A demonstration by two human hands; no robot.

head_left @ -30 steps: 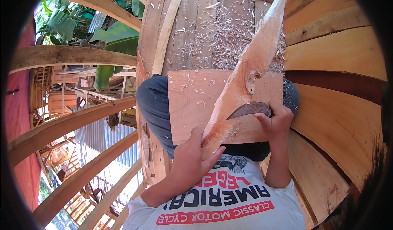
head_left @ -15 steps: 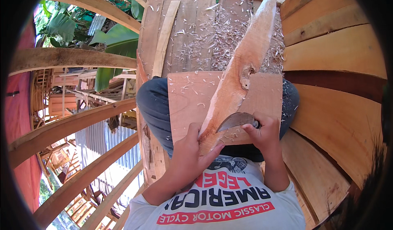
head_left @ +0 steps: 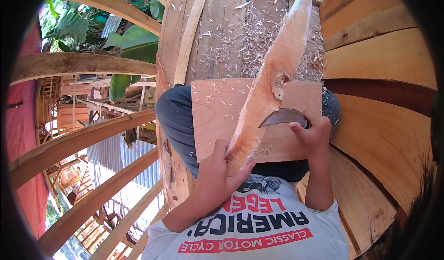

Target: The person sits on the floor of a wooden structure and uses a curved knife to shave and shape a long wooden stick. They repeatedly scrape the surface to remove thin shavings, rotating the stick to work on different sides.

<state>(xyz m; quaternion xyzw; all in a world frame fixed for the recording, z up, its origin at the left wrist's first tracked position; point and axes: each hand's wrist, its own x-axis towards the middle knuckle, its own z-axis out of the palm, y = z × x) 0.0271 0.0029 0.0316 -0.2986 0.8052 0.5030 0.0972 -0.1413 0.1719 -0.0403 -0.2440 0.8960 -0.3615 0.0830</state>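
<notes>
Left fingers [head_left: 219, 151] clasp a wood piece [head_left: 267, 77], right fingers [head_left: 316, 120] a curved knife [head_left: 283, 116]; shavings [head_left: 259, 49] litter planks [head_left: 174, 26] beside a boarded wall [head_left: 379, 54].

Reads bright in daylight. Burns to white at eight o'clock, beside corrugated metal [head_left: 132, 156]. Bows rails [head_left: 83, 65] at ten o'clock, planks [head_left: 379, 56] at two. Blackens around the edge. Renders blade [head_left: 282, 116] crisply at three.

Plank floor [head_left: 175, 26] — scattered curled shavings [head_left: 259, 49], narrow pale strip [head_left: 189, 40]
</notes>
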